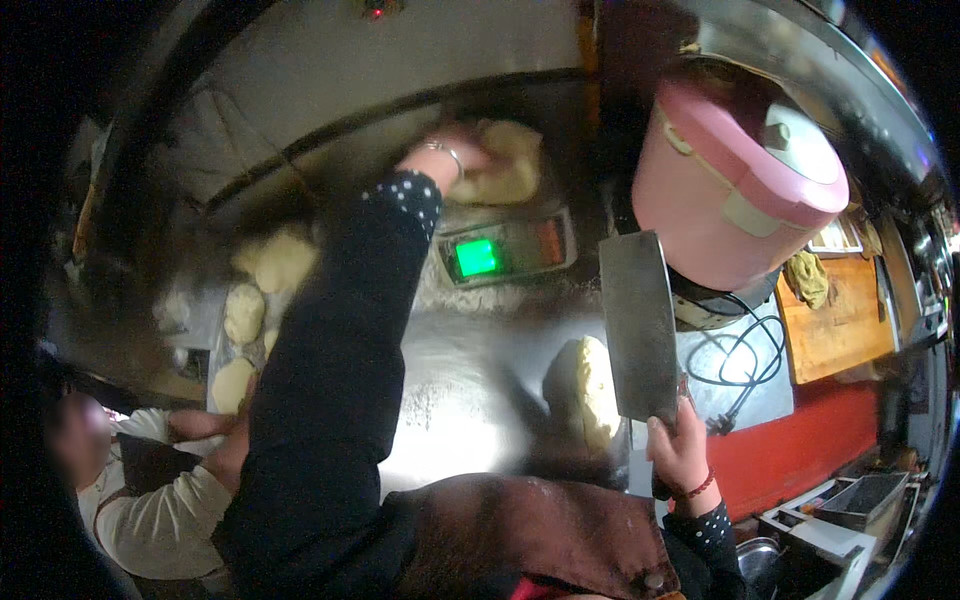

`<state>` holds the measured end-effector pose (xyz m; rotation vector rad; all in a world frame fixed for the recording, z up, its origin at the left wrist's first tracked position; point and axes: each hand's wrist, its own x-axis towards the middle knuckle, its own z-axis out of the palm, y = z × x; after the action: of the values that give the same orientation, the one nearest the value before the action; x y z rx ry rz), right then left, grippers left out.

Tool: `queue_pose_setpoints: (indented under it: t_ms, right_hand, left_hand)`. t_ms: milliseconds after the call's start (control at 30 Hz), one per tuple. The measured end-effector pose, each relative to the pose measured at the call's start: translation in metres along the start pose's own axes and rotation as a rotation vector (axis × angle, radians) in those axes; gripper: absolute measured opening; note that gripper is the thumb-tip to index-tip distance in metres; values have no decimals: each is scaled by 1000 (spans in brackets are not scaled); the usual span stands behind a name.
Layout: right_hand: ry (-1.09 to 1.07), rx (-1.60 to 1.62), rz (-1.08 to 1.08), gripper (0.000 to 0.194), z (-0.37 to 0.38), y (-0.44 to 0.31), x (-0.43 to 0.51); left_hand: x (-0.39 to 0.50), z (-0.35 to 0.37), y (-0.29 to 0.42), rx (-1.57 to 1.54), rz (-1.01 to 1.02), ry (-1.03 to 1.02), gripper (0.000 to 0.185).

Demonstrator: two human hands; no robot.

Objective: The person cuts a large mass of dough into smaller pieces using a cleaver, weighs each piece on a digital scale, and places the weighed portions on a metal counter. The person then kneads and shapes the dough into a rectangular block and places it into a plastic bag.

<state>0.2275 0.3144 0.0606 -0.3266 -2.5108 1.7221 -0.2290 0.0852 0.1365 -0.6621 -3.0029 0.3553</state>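
My right hand [681,454] grips the handle of a cleaver [639,322], its broad blade raised beside a long roll of dough [596,390] on the metal table [450,405]. Stretched far forward, my left hand [465,150] is blurred and touches or hovers over a pale piece of dough [510,161]; its fingers cannot be made out. That dough lies at or on the far end of a digital scale [510,247] with a lit green display. More dough pieces [244,313] lie to the left, partly hidden by my left sleeve.
A large pink rice cooker [735,180] stands at the right, with a black power cord [750,360] below it. Beyond are a wooden board [840,319] and a cloth [806,279]. At the lower left, a person in a white top [157,525] reaches towards the dough pieces.
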Motion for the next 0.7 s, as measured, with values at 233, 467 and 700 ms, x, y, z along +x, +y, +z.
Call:
queue_pose_setpoints:
  t_ms: [233,467,700]
  right_hand:
    - [-26,187,16,23,2,-1,-4]
    - [-39,271,188,24,8,-23,-8]
    - [-42,273,153,21,20,-34,-7]
  left_hand:
    - [-34,-34,-65,-373,87,467,60]
    - [-154,10,-89,-768,-168,355,30]
    - [-199,43,-100,-1040,-265,286,27]
